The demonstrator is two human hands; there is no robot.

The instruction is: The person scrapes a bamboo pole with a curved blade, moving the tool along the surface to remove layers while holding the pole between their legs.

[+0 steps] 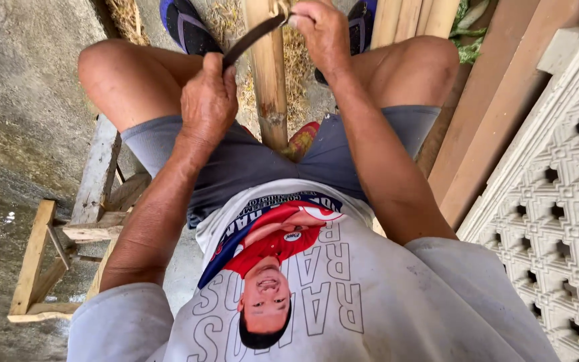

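I sit looking down at my lap. A thick bamboo pole (269,74) runs between my knees toward my lap. A dark curved blade (252,37) lies across the pole near the top. My left hand (207,100) is closed around the blade's near end, left of the pole. My right hand (319,30) grips the blade's far end at the pole's upper right. Pale shavings curl at the pole under my right hand.
Straw-like shavings (296,80) litter the concrete floor (21,100) between my sandalled feet (189,27). A wooden stool frame (68,228) is under me at the left. More bamboo poles (410,17), reddish planks (490,114) and a carved white lattice block (557,188) stand at the right.
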